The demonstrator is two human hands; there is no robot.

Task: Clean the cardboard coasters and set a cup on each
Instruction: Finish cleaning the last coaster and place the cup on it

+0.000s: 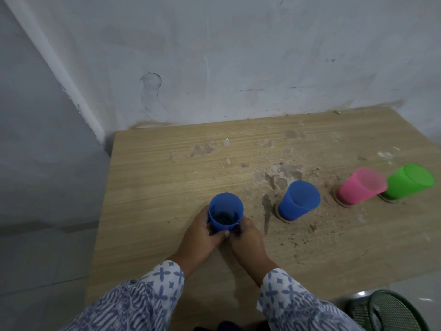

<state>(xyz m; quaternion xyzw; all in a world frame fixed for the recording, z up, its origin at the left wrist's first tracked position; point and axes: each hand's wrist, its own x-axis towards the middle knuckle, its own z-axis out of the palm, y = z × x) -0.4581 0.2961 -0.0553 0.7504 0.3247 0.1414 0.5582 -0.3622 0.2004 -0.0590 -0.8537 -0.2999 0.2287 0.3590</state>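
While I watch through the head camera, the left hand is wrapped round the near blue cup, thumb across its front near the base and fingers curled behind its left side; the right hand is curled against the cup's lower right side, its fingertips tucked out of my sight behind the base. The cup stands mouth up on the wooden table, near the front edge and left of the others; something dark shows at its bottom, though I cannot tell what; whether a coaster lies beneath it I cannot tell either, since both hands hide its foot.

To its right runs a row of three more cups, each wide end up on a round cardboard disc: the second blue cup sits on the left coaster; the pink cup sits on the middle coaster; the green cup sits on the right coaster, just beside the pink one. Brown grit and pale scuffs are scattered over the tabletop around and behind these cups; a dark streak lies between the two blue cups.

Both forearms wear patterned blue-and-white sleeves; a green mesh basket sits low at the right, beyond the table's edge; a marked pale wall stands behind.
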